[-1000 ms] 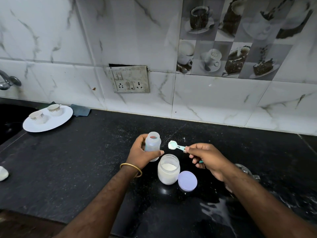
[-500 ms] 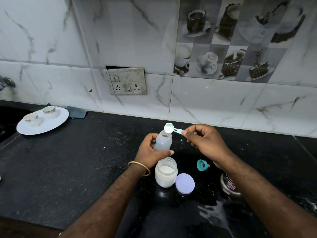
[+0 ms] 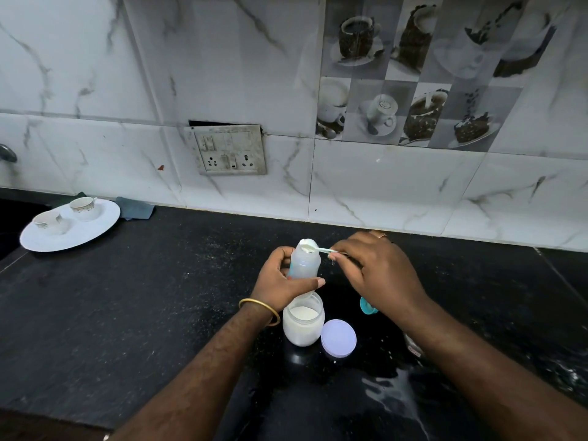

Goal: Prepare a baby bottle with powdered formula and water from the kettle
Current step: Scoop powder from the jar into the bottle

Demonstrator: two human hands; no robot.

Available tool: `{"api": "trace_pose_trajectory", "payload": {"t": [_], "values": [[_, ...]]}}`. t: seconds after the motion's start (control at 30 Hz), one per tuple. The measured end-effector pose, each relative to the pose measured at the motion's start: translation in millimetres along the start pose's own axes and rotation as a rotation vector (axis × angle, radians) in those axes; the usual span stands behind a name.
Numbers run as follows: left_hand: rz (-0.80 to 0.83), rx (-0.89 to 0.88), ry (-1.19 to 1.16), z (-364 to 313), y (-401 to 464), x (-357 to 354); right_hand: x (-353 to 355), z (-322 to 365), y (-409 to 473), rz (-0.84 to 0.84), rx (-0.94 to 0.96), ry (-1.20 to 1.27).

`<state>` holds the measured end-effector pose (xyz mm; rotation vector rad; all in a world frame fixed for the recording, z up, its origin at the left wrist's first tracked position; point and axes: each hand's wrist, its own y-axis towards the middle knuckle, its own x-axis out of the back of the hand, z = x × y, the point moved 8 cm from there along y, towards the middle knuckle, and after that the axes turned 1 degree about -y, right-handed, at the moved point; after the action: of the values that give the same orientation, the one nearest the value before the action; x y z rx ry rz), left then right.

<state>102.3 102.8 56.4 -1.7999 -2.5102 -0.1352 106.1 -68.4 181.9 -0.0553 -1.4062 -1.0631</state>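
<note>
My left hand (image 3: pixel 281 281) grips a translucent baby bottle (image 3: pixel 304 261), held upright above the black counter. My right hand (image 3: pixel 375 268) pinches the handle of a small pale scoop (image 3: pixel 310 245). The scoop's bowl, heaped with white powder, sits right at the bottle's open mouth. Just below the bottle stands an open glass jar of white formula powder (image 3: pixel 303 323). Its lilac lid (image 3: pixel 338 338) lies flat to the jar's right. A teal bottle cap (image 3: pixel 367 306) peeks out from under my right wrist.
A white plate (image 3: pixel 95 230) bearing two small cups sits at the far left by a dark cloth (image 3: pixel 135 208). A switch-and-socket panel (image 3: pixel 230 150) is on the tiled wall. White liquid is spilled on the counter (image 3: pixel 394 393) at the front right. A metal vessel (image 3: pixel 413 345) is mostly hidden behind my right forearm.
My right hand carried the powder-filled scoop up from beside the jar to the bottle's mouth. My left hand kept hold of the bottle throughout.
</note>
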Motion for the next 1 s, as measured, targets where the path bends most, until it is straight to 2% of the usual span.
{"api": "trace_pose_trajectory", "payload": {"t": [0.17, 0.47, 1.0], "values": [[0.001, 0.014, -0.022, 1.2, 0.9, -3.9, 9.6, 9.9, -2.2, -0.078, 0.112, -0.143], [0.004, 0.035, -0.034, -0.6, -1.2, -4.6, 12.2, 8.9, -4.7, -0.126, 0.11, -0.15], [-0.003, 0.027, -0.001, 2.5, 0.5, -2.4, 5.1, 5.2, -3.2, -0.045, 0.061, -0.117]]}}
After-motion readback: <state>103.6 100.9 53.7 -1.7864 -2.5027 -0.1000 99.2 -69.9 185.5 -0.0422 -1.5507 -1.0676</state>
